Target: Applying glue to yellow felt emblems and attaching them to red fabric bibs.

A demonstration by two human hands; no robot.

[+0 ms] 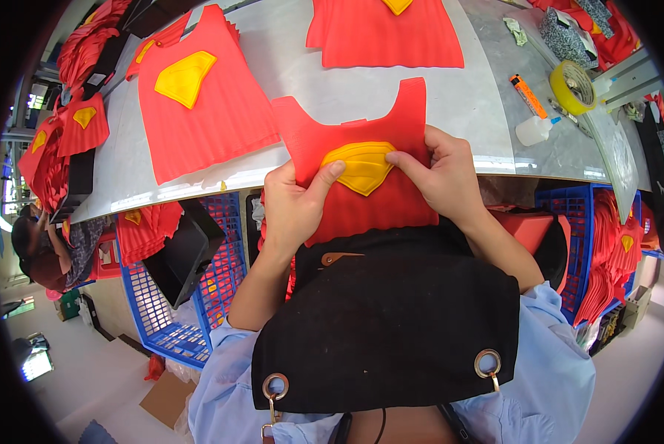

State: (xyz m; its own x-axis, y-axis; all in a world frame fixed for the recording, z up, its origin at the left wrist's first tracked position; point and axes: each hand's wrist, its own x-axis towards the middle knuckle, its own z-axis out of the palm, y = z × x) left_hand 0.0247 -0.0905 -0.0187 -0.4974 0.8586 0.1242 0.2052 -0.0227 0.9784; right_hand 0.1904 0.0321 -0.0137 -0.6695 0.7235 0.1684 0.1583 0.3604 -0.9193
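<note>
A red tank-top-shaped fabric piece (391, 201) hangs between my hands at the table's near edge, its two shoulder straps pointing away from me. On its chest is a yellow diamond-shaped patch (361, 170) with a crease across it. My left hand (295, 203) grips the piece at its left side, the thumb lying on the patch's left edge. On the other side, my right hand (450, 174) grips the piece, thumb pressed on the patch's upper right corner. The fingers of both hands are mostly hidden behind the fabric. Its lower end disappears behind my black apron (391, 325).
More red pieces with yellow patches (206, 111) lie on the grey table (472, 118). To the right are yellow tape (572, 87), an orange cutter (528, 96) and a white bottle (533, 131). Blue crates (154, 311) stand below; a person (47, 251) sits far left.
</note>
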